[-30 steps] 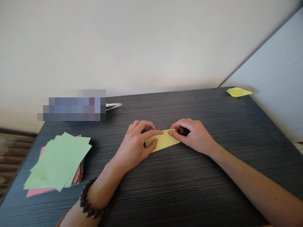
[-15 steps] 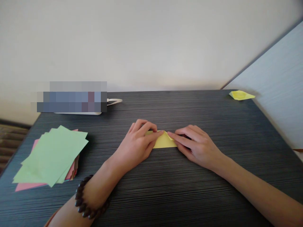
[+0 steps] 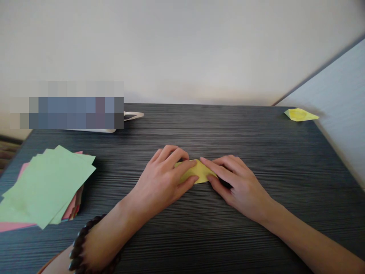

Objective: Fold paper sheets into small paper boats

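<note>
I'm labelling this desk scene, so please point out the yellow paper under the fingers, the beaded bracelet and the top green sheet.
Yellow paper [image 3: 202, 173]: head view, uncovered middle.
Beaded bracelet [image 3: 79, 241]: head view, dark outer beads.
Top green sheet [image 3: 54, 184]: head view, centre.

Soft, subdued light washes over the pale wall [image 3: 182, 49], fading toward the far right corner! A shadow hugs the right side of the paper stack [image 3: 51, 182], another pools beneath the right hand [image 3: 242, 186]. Fine detail looks slightly soft, and far left, coarse pixel blocks mask an object [image 3: 74, 110].
</note>
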Demonstrator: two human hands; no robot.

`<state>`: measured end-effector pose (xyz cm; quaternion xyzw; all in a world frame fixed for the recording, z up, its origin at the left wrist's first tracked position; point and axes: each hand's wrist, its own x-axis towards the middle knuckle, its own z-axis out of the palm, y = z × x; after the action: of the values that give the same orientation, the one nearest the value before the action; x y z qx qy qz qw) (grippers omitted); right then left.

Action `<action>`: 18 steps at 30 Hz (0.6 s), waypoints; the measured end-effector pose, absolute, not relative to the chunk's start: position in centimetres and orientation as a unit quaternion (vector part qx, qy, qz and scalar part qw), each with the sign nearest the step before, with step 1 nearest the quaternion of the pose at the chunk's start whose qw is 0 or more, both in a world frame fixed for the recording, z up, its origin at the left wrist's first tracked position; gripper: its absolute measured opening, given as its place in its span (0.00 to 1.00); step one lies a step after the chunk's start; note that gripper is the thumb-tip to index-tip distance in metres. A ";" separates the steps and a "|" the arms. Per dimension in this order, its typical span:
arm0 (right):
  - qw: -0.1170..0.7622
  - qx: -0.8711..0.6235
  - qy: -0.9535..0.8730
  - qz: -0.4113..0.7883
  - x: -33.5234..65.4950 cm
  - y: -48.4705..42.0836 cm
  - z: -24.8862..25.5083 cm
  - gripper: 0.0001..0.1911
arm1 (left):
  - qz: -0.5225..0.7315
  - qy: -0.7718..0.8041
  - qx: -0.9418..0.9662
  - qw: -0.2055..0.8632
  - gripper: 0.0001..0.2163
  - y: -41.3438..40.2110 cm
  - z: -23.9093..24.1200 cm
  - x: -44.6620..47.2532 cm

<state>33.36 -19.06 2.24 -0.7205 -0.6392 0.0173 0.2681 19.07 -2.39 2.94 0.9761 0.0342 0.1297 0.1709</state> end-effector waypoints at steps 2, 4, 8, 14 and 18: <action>0.304 -0.732 -0.610 0.008 33.2 -19.0 2.2 0.15 | 0.133 0.038 0.976 0.170 0.11 -2.5 2.9 19.1; 0.317 -0.737 -0.597 -0.005 33.3 -19.1 2.2 0.11 | 0.133 0.038 0.976 0.169 0.12 -2.5 2.9 19.0; 0.288 -0.726 -0.624 -0.025 33.9 -19.3 2.4 0.11 | 0.131 0.026 0.976 0.172 0.11 -2.1 2.8 18.9; 0.220 -0.697 -0.681 -0.044 34.4 -19.5 2.4 0.16 | 0.125 0.020 0.977 0.173 0.11 -1.9 2.8 18.9; 0.200 -0.696 -0.688 -0.050 34.2 -19.4 2.6 0.16 | 0.127 0.017 0.977 0.169 0.12 -1.9 2.8 19.0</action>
<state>34.17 -19.45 2.56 -0.6959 -0.6878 -0.0496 0.2005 18.95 -1.92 2.82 0.9774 0.0166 0.1267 0.1686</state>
